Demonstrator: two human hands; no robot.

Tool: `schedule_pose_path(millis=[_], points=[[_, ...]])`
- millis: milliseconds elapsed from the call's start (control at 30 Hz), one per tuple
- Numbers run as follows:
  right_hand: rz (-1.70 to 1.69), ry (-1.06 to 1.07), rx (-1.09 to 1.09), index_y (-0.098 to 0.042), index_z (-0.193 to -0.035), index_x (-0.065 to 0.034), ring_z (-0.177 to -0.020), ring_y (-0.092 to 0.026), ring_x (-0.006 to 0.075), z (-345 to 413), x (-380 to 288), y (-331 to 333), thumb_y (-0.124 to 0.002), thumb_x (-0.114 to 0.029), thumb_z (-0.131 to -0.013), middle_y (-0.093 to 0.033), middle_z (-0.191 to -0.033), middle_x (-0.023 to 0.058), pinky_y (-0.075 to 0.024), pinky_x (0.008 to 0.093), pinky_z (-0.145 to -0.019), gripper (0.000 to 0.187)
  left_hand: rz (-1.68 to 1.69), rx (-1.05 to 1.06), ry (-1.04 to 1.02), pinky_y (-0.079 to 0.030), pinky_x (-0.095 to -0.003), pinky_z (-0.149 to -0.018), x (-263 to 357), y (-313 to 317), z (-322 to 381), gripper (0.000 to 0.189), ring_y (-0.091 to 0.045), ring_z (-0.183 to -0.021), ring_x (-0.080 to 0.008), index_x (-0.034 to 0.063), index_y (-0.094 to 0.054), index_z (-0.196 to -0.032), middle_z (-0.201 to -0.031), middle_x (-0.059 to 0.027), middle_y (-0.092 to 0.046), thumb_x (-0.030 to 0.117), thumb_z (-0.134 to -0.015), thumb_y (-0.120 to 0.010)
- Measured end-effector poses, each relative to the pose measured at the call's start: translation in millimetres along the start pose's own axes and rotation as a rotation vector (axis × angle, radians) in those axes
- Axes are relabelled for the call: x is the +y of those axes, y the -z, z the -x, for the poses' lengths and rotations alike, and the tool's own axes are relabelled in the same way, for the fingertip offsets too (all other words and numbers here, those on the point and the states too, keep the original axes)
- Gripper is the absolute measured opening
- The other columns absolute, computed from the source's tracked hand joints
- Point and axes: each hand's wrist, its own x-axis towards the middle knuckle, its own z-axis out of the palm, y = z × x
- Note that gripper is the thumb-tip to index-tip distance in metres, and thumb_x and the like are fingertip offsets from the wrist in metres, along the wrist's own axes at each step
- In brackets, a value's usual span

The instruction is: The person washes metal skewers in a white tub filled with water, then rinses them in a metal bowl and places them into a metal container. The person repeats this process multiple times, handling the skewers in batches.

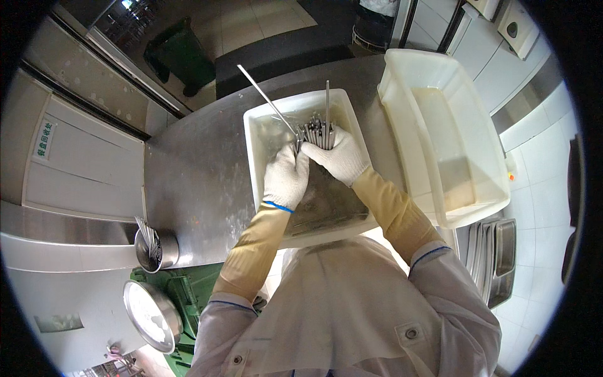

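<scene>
My right hand [343, 156], in a white knit glove over a yellowish rubber glove, is closed around a thick bundle of metal chopsticks [320, 136]. One chopstick [327, 101] stands well above the rest. Close beside it, my left hand [285, 176], gloved the same way, pinches several chopsticks at the bundle's left side. From there a long chopstick [264, 94] slants up and left past the rim. Both hands are over a white plastic tub [325, 239] holding murky water, with some thin pieces along its near bottom. My fingertips partly hide the bundle's lower ends.
The tub rests on a stainless steel table [202, 174]. To the right is a larger translucent plastic bin [426, 165]. A steel pot [168, 249] with chopsticks stands at the left edge, above a steel basin [150, 315]. Metal trays [501, 259] are stacked at lower right.
</scene>
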Motion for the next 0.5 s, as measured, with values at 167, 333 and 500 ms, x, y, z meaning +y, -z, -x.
schedule_pose_path(millis=[167,333,500], points=[[-0.236,0.052,-0.063,-0.074,-0.124,-0.0006,-0.104,-0.073,0.0111,-3,6,0,-0.083,-0.013,-0.095,-0.081,-0.114,0.0043,-0.0584,0.0302,-0.095,0.033,0.117,0.031,0.037,-0.059,-0.0515,-0.093,-4,7,-3,0.027,-0.075,-0.107,-0.0457,0.0018,-0.068,-0.126,-0.11,-0.0297,-0.076,0.023,-0.112,-0.061],[-0.413,-0.046,-0.217,-0.063,-0.147,-0.0013,-0.119,-0.067,0.0103,15,79,-17,-0.083,-0.003,-0.092,-0.074,-0.135,0.0042,-0.0546,0.0308,-0.108,0.058,0.583,0.02,0.194,-0.054,-0.0379,-0.103,-40,-47,-1,0.034,-0.068,-0.118,-0.0253,0.0016,-0.067,-0.142,-0.127,-0.0156,-0.074,0.022,-0.116,-0.06],[-0.103,-0.212,-0.206,-0.06,-0.145,-0.0017,-0.118,-0.068,0.0124,20,125,-33,-0.086,-0.005,-0.09,-0.074,-0.133,0.007,-0.0556,0.0323,-0.108,0.061,0.212,-0.385,0.11,-0.055,-0.0462,-0.109,-50,-42,6,0.054,-0.071,-0.129,-0.0357,0.0057,-0.058,-0.157,-0.138,-0.0271,-0.073,0.04,-0.115,-0.059]])
